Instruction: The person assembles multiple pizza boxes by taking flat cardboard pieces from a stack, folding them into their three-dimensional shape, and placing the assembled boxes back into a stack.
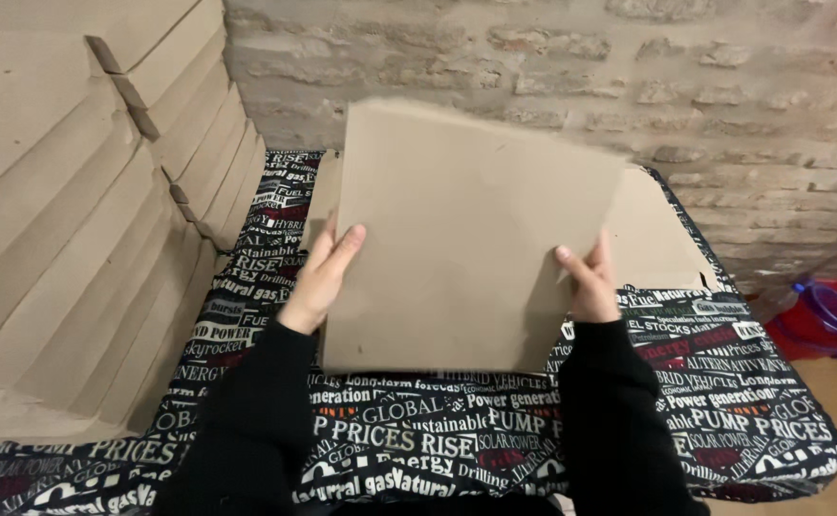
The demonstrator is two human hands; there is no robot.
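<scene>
I hold a flat brown cardboard sheet [457, 239] tilted up in front of me over the table. My left hand [321, 277] grips its left edge, thumb on the face. My right hand [590, 282] grips its right edge. Both arms wear black sleeves. Beneath it lies another flat cardboard piece [657, 239] on the table, partly hidden by the raised sheet.
The table wears a black cloth with white and red printed lettering [418, 430]. A tall leaning stack of folded cardboard boxes [84, 220] fills the left side. A brick wall [629, 76] stands behind. A red tub with a blue lid [825, 320] sits at right.
</scene>
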